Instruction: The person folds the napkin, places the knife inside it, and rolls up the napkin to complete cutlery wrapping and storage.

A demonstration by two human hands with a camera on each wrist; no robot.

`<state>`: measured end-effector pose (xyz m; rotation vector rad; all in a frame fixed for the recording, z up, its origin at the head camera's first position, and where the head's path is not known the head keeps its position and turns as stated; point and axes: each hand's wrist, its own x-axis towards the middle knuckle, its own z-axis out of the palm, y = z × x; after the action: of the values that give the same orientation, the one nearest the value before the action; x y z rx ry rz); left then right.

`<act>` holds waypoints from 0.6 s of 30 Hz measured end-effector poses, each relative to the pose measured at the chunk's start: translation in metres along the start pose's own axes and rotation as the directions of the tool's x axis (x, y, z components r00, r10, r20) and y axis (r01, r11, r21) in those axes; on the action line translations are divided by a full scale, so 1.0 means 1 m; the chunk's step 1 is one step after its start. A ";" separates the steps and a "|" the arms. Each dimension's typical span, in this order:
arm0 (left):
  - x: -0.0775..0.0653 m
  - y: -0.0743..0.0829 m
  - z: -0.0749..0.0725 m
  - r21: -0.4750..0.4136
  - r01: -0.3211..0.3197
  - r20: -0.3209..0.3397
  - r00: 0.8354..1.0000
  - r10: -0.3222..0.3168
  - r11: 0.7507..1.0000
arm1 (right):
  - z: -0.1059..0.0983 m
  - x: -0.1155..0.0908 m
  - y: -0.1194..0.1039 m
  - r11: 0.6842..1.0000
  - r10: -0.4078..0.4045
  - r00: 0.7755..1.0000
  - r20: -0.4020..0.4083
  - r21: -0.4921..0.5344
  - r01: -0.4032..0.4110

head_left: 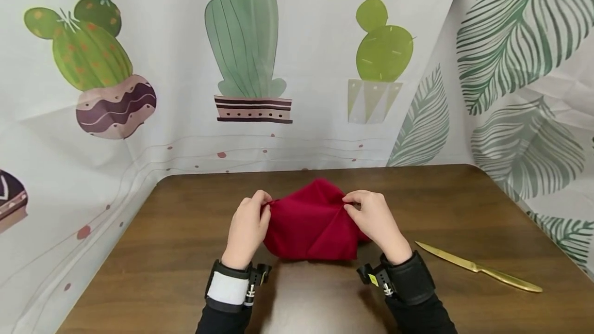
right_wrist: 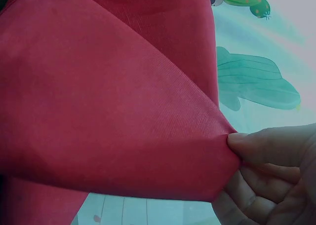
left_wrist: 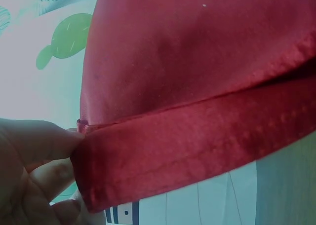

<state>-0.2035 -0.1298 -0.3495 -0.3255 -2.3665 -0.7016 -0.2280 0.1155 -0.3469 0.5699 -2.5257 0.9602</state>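
Observation:
A deep red cloth (head_left: 310, 223) is held up over the middle of the table, its upper part rising to a soft peak behind the hands. My left hand (head_left: 248, 226) pinches its left corner between thumb and fingers. On the other side my right hand (head_left: 375, 220) pinches the cloth's upper right edge. In the left wrist view, a folded, stitched hem runs across the cloth (left_wrist: 187, 136) from the left fingertips. The right wrist view shows the cloth (right_wrist: 123, 111) with a diagonal fold leading to the right thumb.
A gold knife (head_left: 478, 268) lies on the brown wooden table (head_left: 185, 262), right of the right forearm, its blade tip pointing toward the cloth. Behind the table hangs a white curtain (head_left: 320, 66) printed with cacti and leaves.

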 end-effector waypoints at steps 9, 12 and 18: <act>0.002 -0.006 -0.002 -0.048 -0.001 0.005 1.000 0.001 0.999 | -0.007 0.000 0.003 1.000 -0.012 0.996 -0.085 0.005 0.012; 0.002 -0.009 -0.003 -0.088 0.005 0.006 1.000 -0.005 0.996 | -0.011 0.000 0.004 1.000 -0.012 0.993 -0.114 -0.001 0.012; 0.002 -0.016 -0.005 -0.139 0.027 0.019 1.000 -0.024 0.990 | -0.019 0.000 0.008 0.999 0.022 0.990 -0.138 0.030 -0.018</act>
<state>-0.2089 -0.1461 -0.3509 -0.3629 -2.3471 -0.8812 -0.2279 0.1345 -0.3378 0.4705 -2.4024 1.0082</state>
